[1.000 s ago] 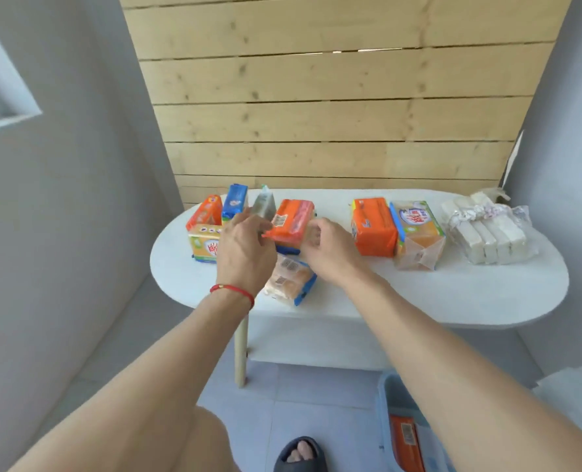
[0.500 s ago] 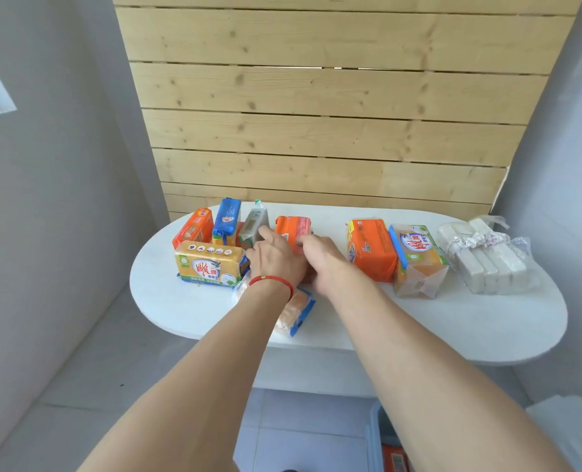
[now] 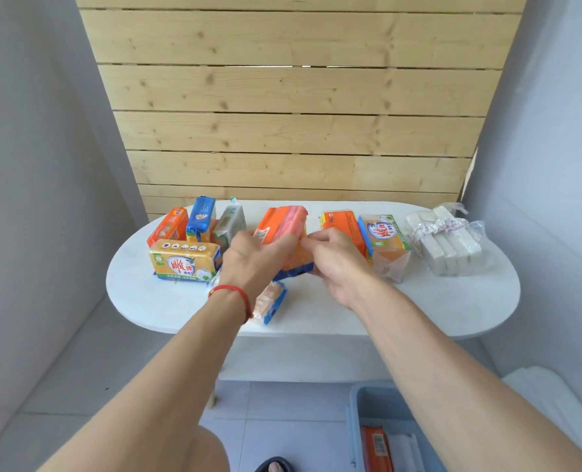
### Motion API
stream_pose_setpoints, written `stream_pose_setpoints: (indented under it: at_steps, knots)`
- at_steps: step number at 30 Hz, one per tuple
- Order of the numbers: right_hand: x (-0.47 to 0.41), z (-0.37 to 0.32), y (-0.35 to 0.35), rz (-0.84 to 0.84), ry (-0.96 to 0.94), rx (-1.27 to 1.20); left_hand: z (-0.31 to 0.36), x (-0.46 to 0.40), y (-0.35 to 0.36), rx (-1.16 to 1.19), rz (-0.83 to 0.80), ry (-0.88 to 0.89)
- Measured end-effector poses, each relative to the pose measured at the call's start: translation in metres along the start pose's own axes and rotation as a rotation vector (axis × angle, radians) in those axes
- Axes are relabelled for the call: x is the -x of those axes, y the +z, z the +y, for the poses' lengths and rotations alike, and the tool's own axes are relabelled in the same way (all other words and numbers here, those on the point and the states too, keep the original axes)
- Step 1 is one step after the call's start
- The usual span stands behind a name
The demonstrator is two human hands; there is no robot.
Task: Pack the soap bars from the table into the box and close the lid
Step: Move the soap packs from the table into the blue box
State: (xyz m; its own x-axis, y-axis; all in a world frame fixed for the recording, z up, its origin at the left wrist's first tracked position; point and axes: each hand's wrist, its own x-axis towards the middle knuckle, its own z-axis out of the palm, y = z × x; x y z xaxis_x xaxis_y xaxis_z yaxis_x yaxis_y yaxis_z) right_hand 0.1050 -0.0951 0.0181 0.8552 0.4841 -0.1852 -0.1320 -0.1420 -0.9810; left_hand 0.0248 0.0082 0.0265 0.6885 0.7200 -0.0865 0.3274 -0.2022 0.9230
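Orange soap pack [image 3: 280,222] gripped by left hand [image 3: 252,264] and right hand [image 3: 337,264], above white table [image 3: 418,301] centre

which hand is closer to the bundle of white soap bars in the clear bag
Right. The right hand is beside the orange packs, with two packs between it and the white soap bundle; the left hand is farther left.
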Motion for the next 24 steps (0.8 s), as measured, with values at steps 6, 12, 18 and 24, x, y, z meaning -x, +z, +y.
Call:
stream_pose_setpoints:
  at_steps: [6, 12, 18, 24]
  knots:
    - [0.061, 0.019, -0.081, -0.127, 0.053, -0.178, -0.002, 0.076, 0.003, 0.202, -0.284, 0.038]
    - [0.112, 0.070, -0.193, -0.263, 0.235, -0.113, -0.041, 0.148, 0.051, 0.353, -0.428, -0.012]
    - [0.137, 0.139, -0.268, -0.239, 0.471, 0.116, -0.098, 0.162, 0.123, 0.142, -0.471, -0.225]
    - [0.118, 0.216, -0.269, 0.018, 0.594, 0.403, -0.154, 0.147, 0.193, 0.008, -0.438, -0.453]
